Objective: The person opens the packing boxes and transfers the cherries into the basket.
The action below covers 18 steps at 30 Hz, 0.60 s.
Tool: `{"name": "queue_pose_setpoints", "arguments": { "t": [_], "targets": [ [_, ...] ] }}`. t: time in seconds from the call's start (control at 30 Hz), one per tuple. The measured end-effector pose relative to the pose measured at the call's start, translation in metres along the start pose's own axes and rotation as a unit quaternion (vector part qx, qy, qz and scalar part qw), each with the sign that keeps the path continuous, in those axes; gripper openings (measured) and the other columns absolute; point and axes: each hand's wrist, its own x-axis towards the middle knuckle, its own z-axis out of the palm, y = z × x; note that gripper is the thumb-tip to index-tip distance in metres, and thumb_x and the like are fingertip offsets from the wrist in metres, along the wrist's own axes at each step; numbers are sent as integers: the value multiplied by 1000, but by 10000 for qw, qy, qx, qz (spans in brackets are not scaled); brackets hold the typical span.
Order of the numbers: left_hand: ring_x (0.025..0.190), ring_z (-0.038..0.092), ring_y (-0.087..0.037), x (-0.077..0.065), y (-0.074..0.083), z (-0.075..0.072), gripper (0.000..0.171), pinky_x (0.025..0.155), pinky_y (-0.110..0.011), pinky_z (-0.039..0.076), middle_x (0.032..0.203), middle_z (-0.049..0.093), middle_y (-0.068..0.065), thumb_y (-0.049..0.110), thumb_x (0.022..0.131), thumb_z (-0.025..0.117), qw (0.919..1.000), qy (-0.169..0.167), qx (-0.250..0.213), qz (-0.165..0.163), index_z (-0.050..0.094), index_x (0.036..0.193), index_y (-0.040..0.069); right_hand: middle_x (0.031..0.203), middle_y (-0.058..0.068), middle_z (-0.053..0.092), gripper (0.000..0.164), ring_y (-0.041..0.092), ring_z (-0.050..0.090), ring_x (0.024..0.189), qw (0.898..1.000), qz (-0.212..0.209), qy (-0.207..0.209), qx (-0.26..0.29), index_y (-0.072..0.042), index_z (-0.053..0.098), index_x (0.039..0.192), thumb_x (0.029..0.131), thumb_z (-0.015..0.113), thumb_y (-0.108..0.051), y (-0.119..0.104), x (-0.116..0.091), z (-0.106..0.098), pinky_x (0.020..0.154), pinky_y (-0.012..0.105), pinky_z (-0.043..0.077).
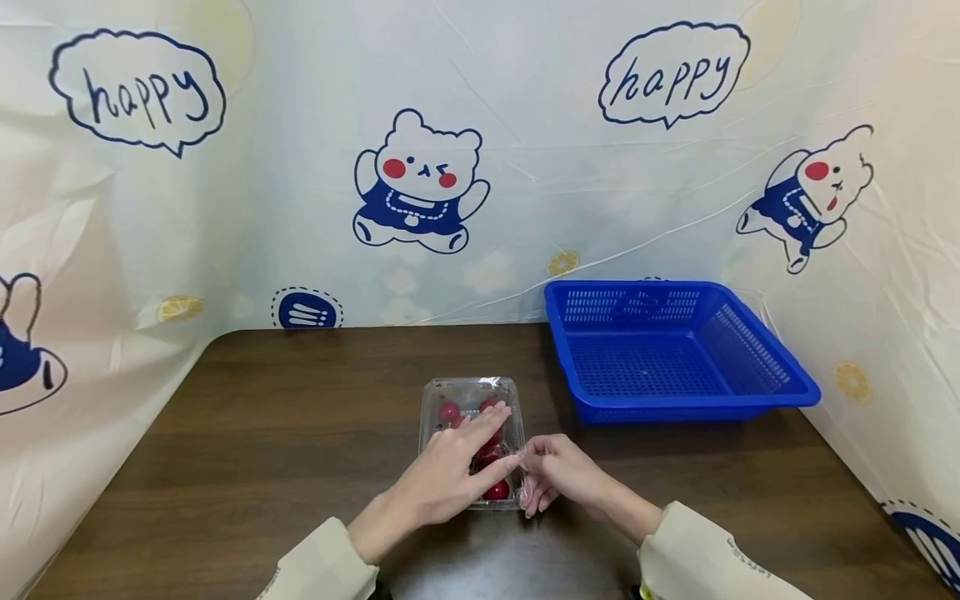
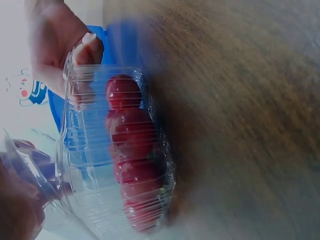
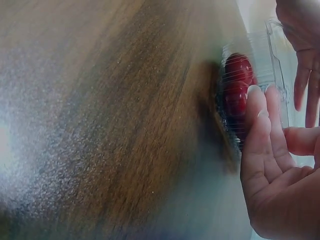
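Observation:
A clear plastic clamshell box [image 1: 468, 389] holding several glossy red round fruits [image 1: 497, 489] sits on the brown table. My left hand [image 1: 446, 467] lies across its lid with straight fingers, covering part of the fruits. At the box's right edge, the thumb and forefinger of my right hand [image 1: 562, 475] pinch the rim. From the left wrist, the ribbed side wall shows the fruits [image 2: 131, 132] in a row along the bottom. The right wrist view has the right hand's fingers [image 3: 257, 135] against the side wall and its thumb at the rim.
A blue plastic basket [image 1: 693, 404] with a perforated floor stands at the back right of the table [image 1: 247, 433]. Behind and beside the table hangs a pale printed curtain [image 1: 315, 167] with cartoon bears.

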Motion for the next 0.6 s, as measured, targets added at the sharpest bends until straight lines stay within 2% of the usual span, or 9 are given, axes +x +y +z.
{"name": "queue_pose_setpoints", "arguments": {
  "t": [0.2, 0.23, 0.4, 0.6],
  "targets": [
    [111, 63, -18, -1, -5, -2, 53, 91, -44, 53, 132, 64, -16, 34, 94, 58, 9978, 559, -309, 194, 52, 138, 5, 53, 1, 64, 28, 13, 63, 46, 10000, 12, 55, 33, 11, 55, 86, 96, 50, -15, -1, -1, 1, 43, 22, 48],
    [102, 66, -15, -1, -6, -3, 51, 87, -42, 55, 124, 69, -16, 32, 94, 58, 9971, 639, -374, 169, 53, 138, 6, 54, 1, 64, 28, 13, 63, 46, 10000, 6, 56, 34, 11, 55, 86, 96, 50, -15, -1, -1, 1, 43, 22, 48],
    [85, 62, -11, -3, -10, -5, 46, 80, -38, 54, 109, 75, -15, 26, 95, 56, 9927, 925, -775, -43, 54, 137, 9, 53, 1, 64, 28, 13, 63, 46, 10000, 7, 50, 54, 11, 55, 85, 96, 51, -15, -2, -1, 3, 43, 21, 48],
    [103, 65, -15, -5, -13, -6, 44, 89, -48, 54, 122, 70, -16, 23, 97, 53, 9903, 998, -962, -72, 53, 138, 8, 52, 0, 63, 27, 12, 63, 45, 9999, 31, 52, 138, 10, 55, 85, 96, 50, -14, -2, 0, 4, 43, 21, 49]
  ]
}}
